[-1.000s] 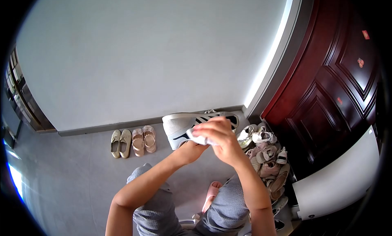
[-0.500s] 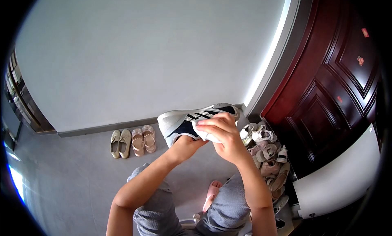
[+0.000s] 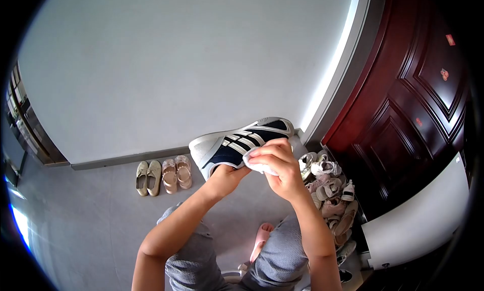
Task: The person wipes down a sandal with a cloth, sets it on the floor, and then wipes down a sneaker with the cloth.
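A dark navy sneaker [image 3: 237, 147] with white stripes and a pale sole is held up on its side in front of me. My left hand [image 3: 228, 180] reaches into its opening and grips it from inside, so most of those fingers are hidden. In my right hand [image 3: 278, 165] a white cloth [image 3: 259, 162] is pinched between thumb and fingers. The cloth rests against the shoe near its collar and tongue.
Beige flats [image 3: 148, 178] and pink sandals [image 3: 177, 174] stand by the wall on the left. A pile of shoes [image 3: 330, 190] lies at right, beside the dark red door [image 3: 403, 119] and a white panel [image 3: 418, 225]. A pink slipper [image 3: 262, 238] is on my foot.
The sneaker has tilted and risen slightly, showing more of its striped side. My right hand with the cloth has shifted a little, toward the collar.
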A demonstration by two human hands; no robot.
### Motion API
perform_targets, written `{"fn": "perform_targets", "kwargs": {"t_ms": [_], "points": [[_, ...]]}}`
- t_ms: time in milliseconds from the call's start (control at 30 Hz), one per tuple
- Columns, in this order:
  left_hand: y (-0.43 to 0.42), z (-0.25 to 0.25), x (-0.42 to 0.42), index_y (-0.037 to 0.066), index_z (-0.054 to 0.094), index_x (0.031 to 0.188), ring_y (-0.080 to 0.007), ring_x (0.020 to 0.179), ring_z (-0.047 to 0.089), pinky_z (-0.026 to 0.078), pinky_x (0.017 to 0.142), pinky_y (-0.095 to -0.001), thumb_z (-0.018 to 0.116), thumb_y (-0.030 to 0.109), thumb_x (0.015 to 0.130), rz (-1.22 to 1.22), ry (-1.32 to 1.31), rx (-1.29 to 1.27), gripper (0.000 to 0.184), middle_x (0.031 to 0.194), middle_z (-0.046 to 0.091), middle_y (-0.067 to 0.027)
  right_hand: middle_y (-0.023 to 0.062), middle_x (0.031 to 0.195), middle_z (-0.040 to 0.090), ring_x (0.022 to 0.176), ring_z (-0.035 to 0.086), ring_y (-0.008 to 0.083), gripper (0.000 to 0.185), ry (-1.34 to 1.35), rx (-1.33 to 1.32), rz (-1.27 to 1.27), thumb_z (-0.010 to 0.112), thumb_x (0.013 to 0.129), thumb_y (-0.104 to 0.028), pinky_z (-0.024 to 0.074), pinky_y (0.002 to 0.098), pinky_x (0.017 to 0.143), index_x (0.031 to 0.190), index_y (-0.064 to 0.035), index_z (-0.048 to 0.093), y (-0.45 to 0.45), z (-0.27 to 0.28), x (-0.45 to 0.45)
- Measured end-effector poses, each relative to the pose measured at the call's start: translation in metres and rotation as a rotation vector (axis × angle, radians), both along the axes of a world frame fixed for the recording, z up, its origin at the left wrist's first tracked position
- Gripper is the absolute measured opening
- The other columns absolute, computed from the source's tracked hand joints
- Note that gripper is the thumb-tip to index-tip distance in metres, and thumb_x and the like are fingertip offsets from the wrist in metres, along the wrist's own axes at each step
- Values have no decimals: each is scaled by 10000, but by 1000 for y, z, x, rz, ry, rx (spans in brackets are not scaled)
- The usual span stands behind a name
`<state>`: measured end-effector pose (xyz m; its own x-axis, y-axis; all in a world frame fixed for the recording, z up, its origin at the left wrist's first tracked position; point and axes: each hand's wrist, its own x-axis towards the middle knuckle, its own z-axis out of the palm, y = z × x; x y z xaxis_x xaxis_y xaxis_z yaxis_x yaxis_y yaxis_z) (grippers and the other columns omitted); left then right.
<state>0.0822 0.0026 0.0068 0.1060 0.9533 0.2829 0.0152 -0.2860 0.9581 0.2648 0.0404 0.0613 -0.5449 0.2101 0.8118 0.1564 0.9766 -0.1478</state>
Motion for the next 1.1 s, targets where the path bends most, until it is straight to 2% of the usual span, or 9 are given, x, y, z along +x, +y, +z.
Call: {"fn": "perform_targets", "kwargs": {"t_ms": [133, 200, 367, 467, 500, 667, 800, 967, 1100], "points": [[-3, 1, -1, 30, 656, 1203, -165, 1079, 623, 497, 915, -322, 609, 73, 971, 21, 26, -31, 241, 1146, 684, -62, 65, 1197, 666, 1040, 576, 270, 347, 106, 26, -36, 675, 767, 48, 494, 367, 904, 1090, -65, 735, -11, 3, -20], [10, -9, -8, 35, 632, 1207, -211, 1054, 639, 504, 904, -341, 541, 38, 979, 14, 449, 268, 246, 1106, 691, -89, 53, 1208, 665, 1063, 580, 261, 352, -31, 27, 10, 659, 793, 41, 485, 366, 933, 1113, -78, 741, -17, -2, -27], [-1, -6, 6, 40, 629, 1127, -208, 1048, 626, 500, 868, -363, 565, -10, 929, 75, 40, 151, 214, 1092, 668, -121, 23, 1161, 666, 1065, 581, 256, 401, 31, 3, -33, 680, 749, 62, 458, 386, 929, 1118, -90, 720, -3, -2, -14], [10, -26, 2, 34, 615, 1126, -216, 1033, 616, 491, 867, -372, 563, -12, 929, 12, 91, 216, 209, 1057, 656, -108, 28, 1166, 662, 1068, 582, 253, 390, 110, 18, -31, 690, 760, 37, 458, 382, 920, 1126, -97, 718, -15, -7, -35], [13, -27, 4, 23, 599, 1106, -234, 1006, 604, 483, 840, -386, 543, -31, 922, 112, 393, 466, 201, 1016, 632, -111, 24, 1181, 656, 1074, 578, 239, 366, 33, 65, 14, 688, 785, -11, 456, 381, 910, 1134, -115, 719, -19, -7, -40], [5, -17, 13, 21, 590, 1100, -262, 991, 598, 476, 814, -396, 520, -28, 923, 50, 144, 446, 197, 997, 617, -132, 22, 1148, 675, 1042, 584, 234, 325, -23, 129, -61, 684, 779, 10, 469, 363, 907, 1075, -105, 756, -22, 3, -34], [8, -34, 3, 4, 622, 1161, -270, 1042, 631, 509, 870, -384, 526, -34, 918, 142, 413, 196, 264, 1090, 652, -159, 20, 1145, 676, 1012, 583, 236, 384, 71, 174, -206, 702, 749, 12, 484, 370, 884, 1111, -105, 749, -21, -4, -33], [8, -21, 2, -3, 623, 1167, -261, 1032, 636, 510, 866, -380, 519, -29, 924, 41, 257, 323, 265, 1074, 665, -160, 19, 1154, 677, 1018, 585, 225, 373, 17, 234, -104, 724, 759, -19, 493, 354, 870, 1115, -126, 761, -29, -6, -40], [-7, 0, 7, -10, 671, 1123, -159, 1000, 633, 500, 863, -304, 567, 53, 992, 155, 58, 200, 179, 1030, 694, -74, 32, 1195, 653, 1031, 579, 238, 437, 83, 199, -248, 701, 778, 20, 476, 378, 898, 1194, -109, 725, -5, -7, -19]]}}
